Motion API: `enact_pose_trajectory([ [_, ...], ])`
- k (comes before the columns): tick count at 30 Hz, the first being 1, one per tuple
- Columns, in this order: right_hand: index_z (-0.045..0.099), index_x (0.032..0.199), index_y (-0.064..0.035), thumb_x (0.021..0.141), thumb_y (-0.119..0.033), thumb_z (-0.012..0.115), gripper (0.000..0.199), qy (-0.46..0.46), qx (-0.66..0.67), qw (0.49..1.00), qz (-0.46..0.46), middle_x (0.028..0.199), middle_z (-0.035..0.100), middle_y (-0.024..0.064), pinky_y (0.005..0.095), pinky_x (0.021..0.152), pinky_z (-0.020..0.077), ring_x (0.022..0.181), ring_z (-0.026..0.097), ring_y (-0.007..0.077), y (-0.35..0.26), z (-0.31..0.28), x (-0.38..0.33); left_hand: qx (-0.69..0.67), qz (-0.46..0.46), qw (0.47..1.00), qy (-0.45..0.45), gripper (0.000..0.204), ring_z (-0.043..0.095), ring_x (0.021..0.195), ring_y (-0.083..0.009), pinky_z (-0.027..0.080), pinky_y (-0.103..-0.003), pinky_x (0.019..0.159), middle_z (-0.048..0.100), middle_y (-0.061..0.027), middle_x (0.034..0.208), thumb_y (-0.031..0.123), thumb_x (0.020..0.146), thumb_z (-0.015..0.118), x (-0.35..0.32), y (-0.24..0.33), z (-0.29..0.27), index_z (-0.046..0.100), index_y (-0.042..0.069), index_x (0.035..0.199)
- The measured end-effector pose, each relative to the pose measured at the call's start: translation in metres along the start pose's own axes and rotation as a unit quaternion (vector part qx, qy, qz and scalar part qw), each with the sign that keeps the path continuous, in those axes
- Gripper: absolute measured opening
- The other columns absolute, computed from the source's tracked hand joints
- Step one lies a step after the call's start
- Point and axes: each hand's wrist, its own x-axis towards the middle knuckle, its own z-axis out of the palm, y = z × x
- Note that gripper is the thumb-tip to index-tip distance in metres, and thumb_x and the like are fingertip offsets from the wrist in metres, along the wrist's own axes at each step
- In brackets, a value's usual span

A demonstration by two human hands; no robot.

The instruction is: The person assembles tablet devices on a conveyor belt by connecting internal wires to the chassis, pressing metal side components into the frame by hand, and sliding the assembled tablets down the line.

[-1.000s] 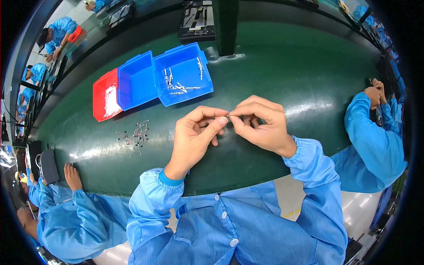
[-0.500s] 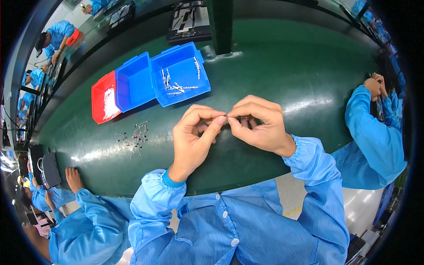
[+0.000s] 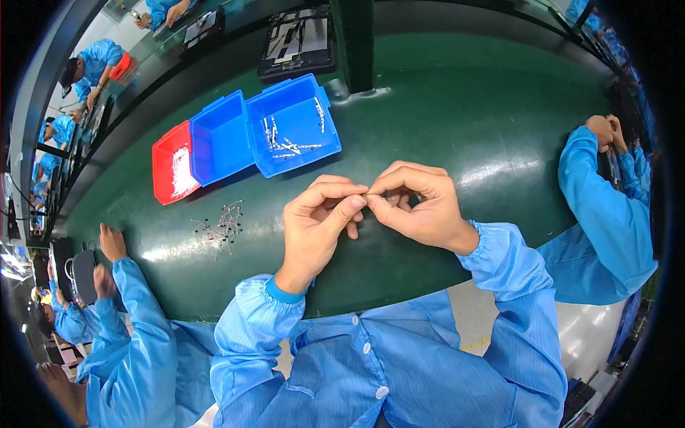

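Observation:
My left hand (image 3: 318, 227) and my right hand (image 3: 421, 202) meet fingertip to fingertip above the green table (image 3: 442, 107). Thumb and forefinger of each are pinched together around a tiny part, mostly covered by the fingertips, so its kind does not show. To the left of my hands lies a loose cluster of small wired components (image 3: 222, 227) with dark heads and thin leads. Farther off stands a blue bin (image 3: 267, 162) holding several small black-and-white strips. A second blue bin (image 3: 220, 135) adjoins it, then a red bin (image 3: 163, 160) with a heap of small white pieces.
A dark post (image 3: 354, 46) rises from the table behind the bins, beside a flat device with its inside exposed (image 3: 298, 41). Co-workers in blue sit close by, a forearm on the table at left (image 3: 135, 285) and a sleeve at right (image 3: 596, 192).
My fingertips have drawn slightly closer together, still pinching. At left, the co-worker's arm has reached farther forward over the table, and a second hand has come into sight there.

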Motion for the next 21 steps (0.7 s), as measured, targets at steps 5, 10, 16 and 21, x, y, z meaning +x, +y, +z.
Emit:
enact_pose_trajectory([
  [5, 0.07, 0.086, -0.0015, 0.08, 0.002, 0.073, 0.008, -0.004, 0.0, 1.0, -0.006, 0.08, 0.066, 0.0027, 0.0167, 0.047, 0.0355, 0.057, 0.051, 0.0006, -0.002, 0.0, 0.001, -0.002, 0.015, 1.0, 0.002, 0.011, 0.061, 0.075, -0.0118, 0.051, -0.022, 0.056, 0.062, -0.0097, 0.103, 0.0, 0.09, 0.069, 0.0, -0.001, 0.0, 0.071, -0.002, 0.1],
  [10, 0.07, 0.084, -0.0015, 0.078, 0.001, 0.074, 0.008, -0.002, -0.009, 1.0, -0.008, 0.077, 0.064, 0.0016, 0.0171, 0.046, 0.0338, 0.053, 0.049, 0.0002, -0.006, -0.003, 0.002, 0.128, 0.066, 0.989, 0.028, 0.01, 0.061, 0.075, -0.0124, 0.049, -0.022, 0.059, 0.063, -0.008, 0.098, 0.0, 0.087, 0.071, -0.001, 0.006, 0.001, 0.071, -0.001, 0.097],
  [16, 0.069, 0.081, -0.0013, 0.076, 0.003, 0.074, 0.009, -0.003, -0.051, 0.999, -0.017, 0.075, 0.062, 0.0015, 0.0186, 0.043, 0.0299, 0.049, 0.044, -0.0002, -0.007, -0.012, 0.005, 0.383, 0.266, 0.884, 0.034, 0.014, 0.063, 0.075, -0.0189, 0.05, -0.03, 0.061, 0.063, -0.0091, 0.086, -0.002, 0.079, 0.075, 0.009, 0.011, -0.006, 0.071, 0.002, 0.092],
  [21, 0.068, 0.08, -0.0009, 0.075, 0.003, 0.074, 0.009, -0.002, -0.083, 0.996, -0.023, 0.074, 0.062, 0.0018, 0.0187, 0.043, 0.0289, 0.047, 0.043, 0.0, -0.004, -0.015, 0.009, 0.453, 0.278, 0.846, 0.037, 0.014, 0.063, 0.074, -0.0184, 0.051, -0.03, 0.059, 0.063, -0.009, 0.088, -0.002, 0.079, 0.075, 0.006, 0.014, -0.009, 0.071, 0.002, 0.092],
])
